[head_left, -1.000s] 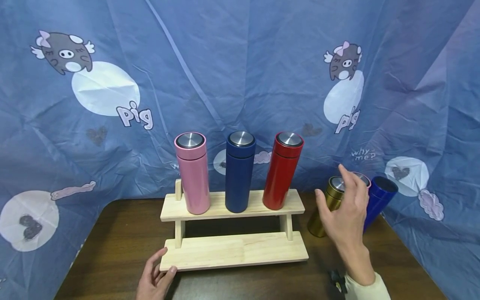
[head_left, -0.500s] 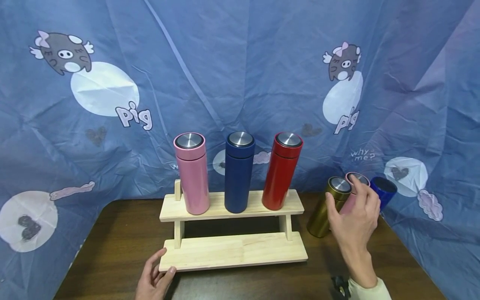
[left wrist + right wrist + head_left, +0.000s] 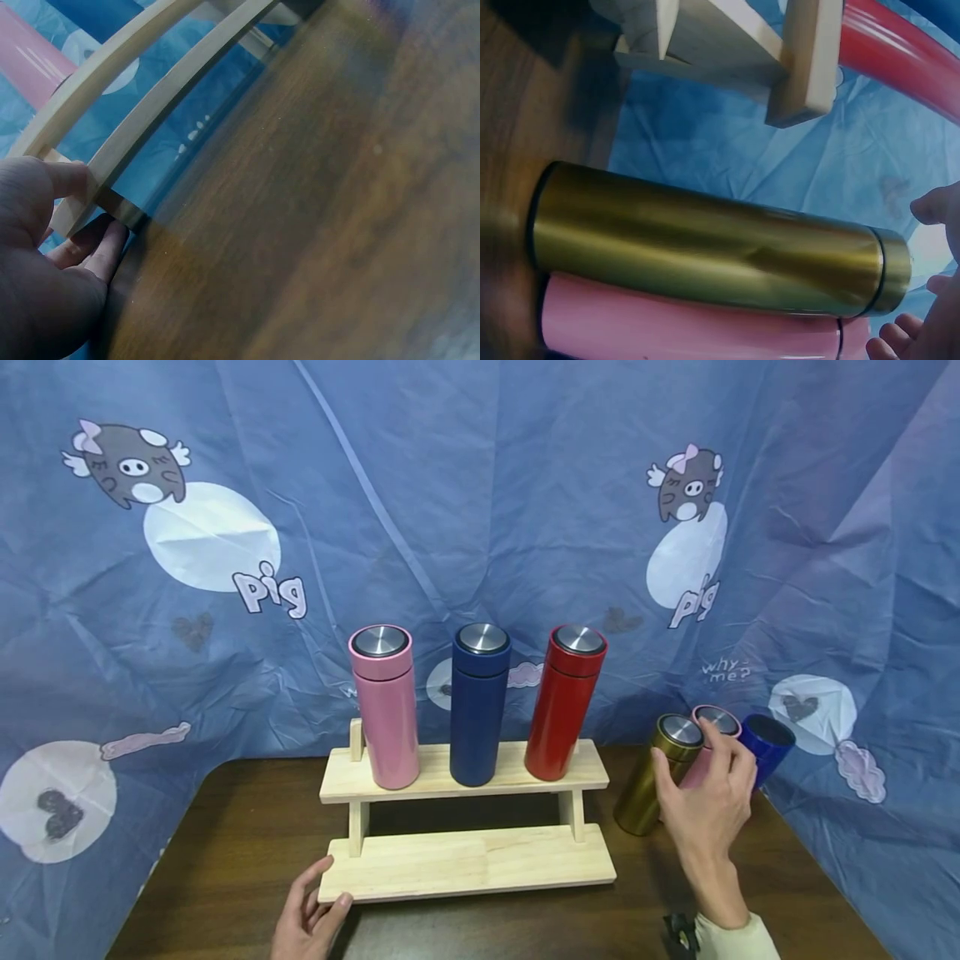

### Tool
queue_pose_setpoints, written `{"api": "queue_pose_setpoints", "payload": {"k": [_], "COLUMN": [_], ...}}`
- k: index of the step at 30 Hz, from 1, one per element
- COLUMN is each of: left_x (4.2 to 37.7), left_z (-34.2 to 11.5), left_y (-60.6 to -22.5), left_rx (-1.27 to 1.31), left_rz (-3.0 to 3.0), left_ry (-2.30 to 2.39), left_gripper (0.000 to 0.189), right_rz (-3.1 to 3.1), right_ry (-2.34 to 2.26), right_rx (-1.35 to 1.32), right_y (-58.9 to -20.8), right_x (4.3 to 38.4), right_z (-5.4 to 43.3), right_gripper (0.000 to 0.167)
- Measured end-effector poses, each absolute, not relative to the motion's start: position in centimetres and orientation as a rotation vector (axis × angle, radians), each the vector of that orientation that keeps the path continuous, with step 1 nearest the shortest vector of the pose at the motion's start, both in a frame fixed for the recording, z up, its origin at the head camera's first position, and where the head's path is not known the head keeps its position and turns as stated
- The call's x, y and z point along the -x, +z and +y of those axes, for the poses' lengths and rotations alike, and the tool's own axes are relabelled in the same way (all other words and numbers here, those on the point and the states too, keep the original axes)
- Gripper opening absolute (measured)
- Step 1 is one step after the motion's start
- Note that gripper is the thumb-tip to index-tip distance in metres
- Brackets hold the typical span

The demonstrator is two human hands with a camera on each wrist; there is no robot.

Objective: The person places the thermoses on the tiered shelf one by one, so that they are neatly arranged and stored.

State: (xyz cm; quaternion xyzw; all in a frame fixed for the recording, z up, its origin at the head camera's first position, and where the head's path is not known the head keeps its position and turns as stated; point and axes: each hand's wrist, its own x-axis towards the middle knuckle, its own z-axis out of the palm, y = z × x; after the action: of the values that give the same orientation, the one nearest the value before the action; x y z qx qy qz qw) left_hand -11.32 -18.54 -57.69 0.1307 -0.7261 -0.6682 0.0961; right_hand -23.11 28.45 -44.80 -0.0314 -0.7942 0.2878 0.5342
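Gold bottle [image 3: 640,793] stands upright on the table [image 3: 465,935], right of the wooden stand [image 3: 480,864], with a loose pink bottle [image 3: 722,718] just beside it and a blue bottle [image 3: 771,747] beyond. Right hand [image 3: 708,806] is at the tops of gold and loose pink; thumb and fingers are wide apart, nothing gripped, contact can't be told. Step in hand looks like reaching for a bottle, likely gold, since the right wrist view has its cap between thumb and fingers. Next move probably calls for closing round that cap without knocking the pink neighbour. Left hand [image 3: 307,918] pinches the left end of the stand's lower board, fingers narrow, seemingly steadying it. Upper board holds a shelved pink bottle [image 3: 387,727], navy bottle [image 3: 480,727] and red bottle [image 3: 564,718], all apart. Printed blue curtain [image 3: 420,485] behind.
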Motion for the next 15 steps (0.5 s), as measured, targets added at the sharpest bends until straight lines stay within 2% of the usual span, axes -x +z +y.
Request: {"api": "queue_pose_setpoints", "payload": {"k": [15], "left_x": [11.3], "left_z": [-18.4], "left_y": [-57.3], "left_rx": [-0.409], "left_rz": [-2.154], "left_ry": [-1.982], "left_gripper": [0.068], "right_rz": [-1.936], "right_ry": [0.674], "right_rx": [0.112], "right_y": [-46.3], "right_x": [24.0], "right_z": [29.0], "right_gripper": [0.072]}}
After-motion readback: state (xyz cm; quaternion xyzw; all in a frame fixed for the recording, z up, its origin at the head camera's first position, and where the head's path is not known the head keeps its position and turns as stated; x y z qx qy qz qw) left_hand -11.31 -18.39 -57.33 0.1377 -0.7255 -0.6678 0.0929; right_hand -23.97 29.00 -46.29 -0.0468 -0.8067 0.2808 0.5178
